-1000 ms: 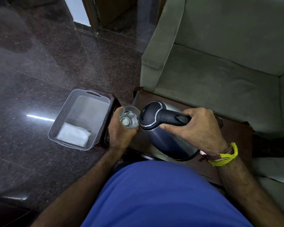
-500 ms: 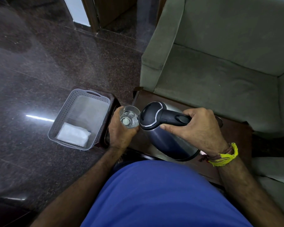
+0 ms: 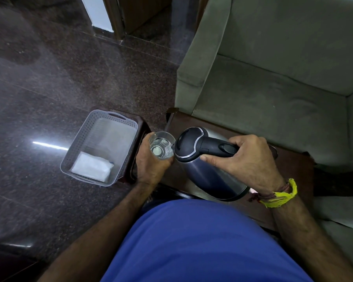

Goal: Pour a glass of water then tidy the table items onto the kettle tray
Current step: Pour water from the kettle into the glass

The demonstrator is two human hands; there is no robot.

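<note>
My right hand (image 3: pixel 246 161) grips the black handle of a steel kettle (image 3: pixel 208 176), which is tilted to the left with its spout at the rim of a clear glass (image 3: pixel 161 146). My left hand (image 3: pixel 149 165) holds that glass from below and beside it. Water shows inside the glass. Both are held above the dark wooden table (image 3: pixel 291 165). A pale perforated plastic tray (image 3: pixel 98 127) sits to the left on a dark stool, with a white folded packet (image 3: pixel 92 167) lying in its near end.
A grey-green armchair (image 3: pixel 273 78) stands just behind the table. Dark polished stone floor (image 3: pixel 49 78) spreads to the left. A wooden door frame (image 3: pixel 114 17) is at the top. My blue shirt fills the lower middle.
The kettle has tipped very slightly further toward the glass. Both hands stay in nearly the same place.
</note>
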